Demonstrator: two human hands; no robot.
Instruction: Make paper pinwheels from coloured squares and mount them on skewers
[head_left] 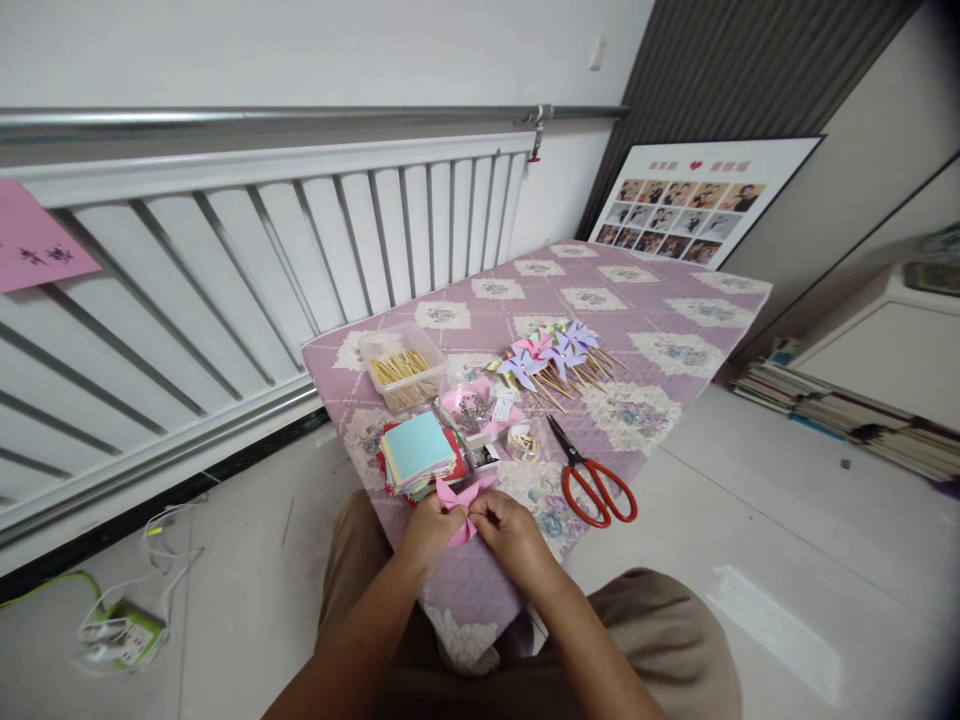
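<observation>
Between my two hands, over the near end of the table, is a pink paper pinwheel (463, 497) with its points folded inward. My left hand (433, 525) grips its left side. My right hand (506, 522) pinches at the pinwheel's middle; whether a pin is in those fingers is too small to tell. Just beyond my left hand lies a stack of coloured paper squares (420, 448), light blue on top. A small round container (523, 443) with short pale pieces and a little box of dark pins (485, 457) stand past my fingers.
Red-handled scissors (589, 475) lie at the table's right edge. Farther back are a clear box of wooden sticks (403, 368), a pink tray of metal pins (476, 408) and several finished pinwheels (551, 360). A radiator (300, 240) runs along the left; a power strip (127, 637) lies on the floor.
</observation>
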